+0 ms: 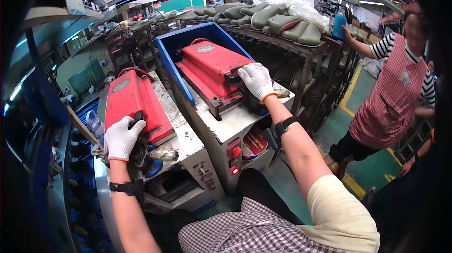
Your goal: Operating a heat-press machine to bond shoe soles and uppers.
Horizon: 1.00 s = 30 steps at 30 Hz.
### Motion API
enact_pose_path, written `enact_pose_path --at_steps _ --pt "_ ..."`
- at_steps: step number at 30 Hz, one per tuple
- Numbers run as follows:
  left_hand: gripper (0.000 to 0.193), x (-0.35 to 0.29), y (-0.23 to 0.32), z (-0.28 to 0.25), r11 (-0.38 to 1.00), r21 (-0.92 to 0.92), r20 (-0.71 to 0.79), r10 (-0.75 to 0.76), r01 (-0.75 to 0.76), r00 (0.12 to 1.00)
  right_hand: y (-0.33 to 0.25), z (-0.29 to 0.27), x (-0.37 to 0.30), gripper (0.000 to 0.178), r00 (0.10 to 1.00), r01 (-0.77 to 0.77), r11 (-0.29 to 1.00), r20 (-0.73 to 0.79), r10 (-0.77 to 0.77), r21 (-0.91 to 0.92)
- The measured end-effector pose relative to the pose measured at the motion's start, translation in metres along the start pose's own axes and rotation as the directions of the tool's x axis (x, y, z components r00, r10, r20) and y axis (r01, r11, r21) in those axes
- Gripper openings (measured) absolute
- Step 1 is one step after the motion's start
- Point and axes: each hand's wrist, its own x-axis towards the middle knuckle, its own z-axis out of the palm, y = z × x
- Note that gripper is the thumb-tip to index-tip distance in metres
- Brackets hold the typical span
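Red machine covers, two, are seen side by side: left cover (pixel 129 104) is set on a grimy white surface (pixel 178 116), right cover (pixel 216 61) is partly enclosed by a blue casing (pixel 175 68). Both are judged heavy, stiff and hard to break, probably metal; painted sides look smooth, could be slippery under a glove, so hold is best taken at the black handles on the near ends. Left hand (pixel 121 139), white-gloved, is curled at the left handle (pixel 137 118), grasping it; the palm side can't be made out. Right hand (pixel 256 80), also gloved, is laid over the right handle (pixel 232 76), fingers bent onto it, grasping, little gap seen. Dull lumpy piece (pixel 164 154) is seen near the left hand, kind unclear. Green-grey footwear (pixel 268 16) is heaped behind; blue container (pixel 338 28) is touched by a co-worker (pixel 383 90), right side
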Motion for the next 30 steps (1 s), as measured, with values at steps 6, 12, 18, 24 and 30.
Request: enact_pose_path --at_steps 6,12,18,24,30 --pt "0.049 0.0051 0.0018 0.0098 0.997 0.069 -0.045 -0.033 0.036 0.998 0.0036 0.0015 0.0018 0.028 0.997 -0.015 0.999 0.074 0.018 -0.04" --pt "0.049 0.0043 -0.0022 0.0114 0.997 0.069 -0.059 -0.019 0.023 0.998 0.0005 0.0016 0.0036 0.028 0.995 -0.038 0.998 0.095 0.042 -0.042" --pt "0.051 0.0041 0.0029 0.008 0.997 0.05 -0.013 -0.054 0.054 0.998 0.0047 0.0041 0.0014 0.032 0.996 -0.033 0.999 0.087 0.036 -0.043" --pt "0.048 0.0012 0.0006 0.0099 0.998 0.046 -0.06 -0.037 0.039 0.998 0.0039 0.0045 0.0008 0.032 0.998 -0.016 0.999 0.062 0.018 -0.035" --pt "0.048 0.0021 -0.0001 0.0115 0.998 0.045 -0.061 -0.038 0.041 0.997 0.0025 0.001 0.0016 0.028 0.994 -0.039 0.998 0.096 0.043 -0.045"
